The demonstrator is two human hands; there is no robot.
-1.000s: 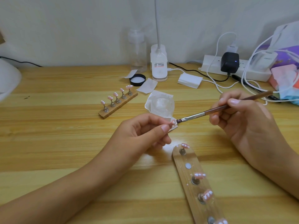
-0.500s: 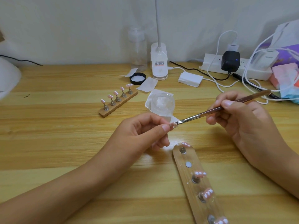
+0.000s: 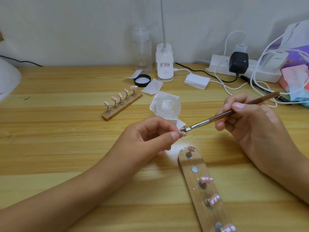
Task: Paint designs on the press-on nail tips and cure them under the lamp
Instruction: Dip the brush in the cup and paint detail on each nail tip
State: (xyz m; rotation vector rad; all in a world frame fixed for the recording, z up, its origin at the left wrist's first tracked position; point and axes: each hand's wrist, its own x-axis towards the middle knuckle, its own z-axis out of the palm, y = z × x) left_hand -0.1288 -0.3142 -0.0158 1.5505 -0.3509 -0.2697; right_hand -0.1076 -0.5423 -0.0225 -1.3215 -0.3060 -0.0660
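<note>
My left hand (image 3: pixel 150 138) pinches a pink nail tip (image 3: pixel 183 133) on its small stand between thumb and fingers, above the desk's middle. My right hand (image 3: pixel 247 124) grips a brown brush (image 3: pixel 222 115), whose dark bristles touch the held tip. Just below, a wooden holder (image 3: pixel 203 195) carries several pink tips with white dots and shows one bare magnet spot. A second wooden holder (image 3: pixel 122 104) with several dotted tips lies further back on the left. The white curing lamp (image 3: pixel 8 81) shows only partly at the left edge.
A clear gel jar (image 3: pixel 168 107) stands on white tissue behind my hands. Further back are a black lid (image 3: pixel 142 80), paper squares, a clear pump bottle (image 3: pixel 143 49), a desk lamp base (image 3: pixel 164 64), a power strip (image 3: pixel 240 67) with cables, and packets at the right edge.
The brush tip has come down from beside the tip onto the held nail tip. My right hand has shifted slightly left and lower. The left hand stays almost still.
</note>
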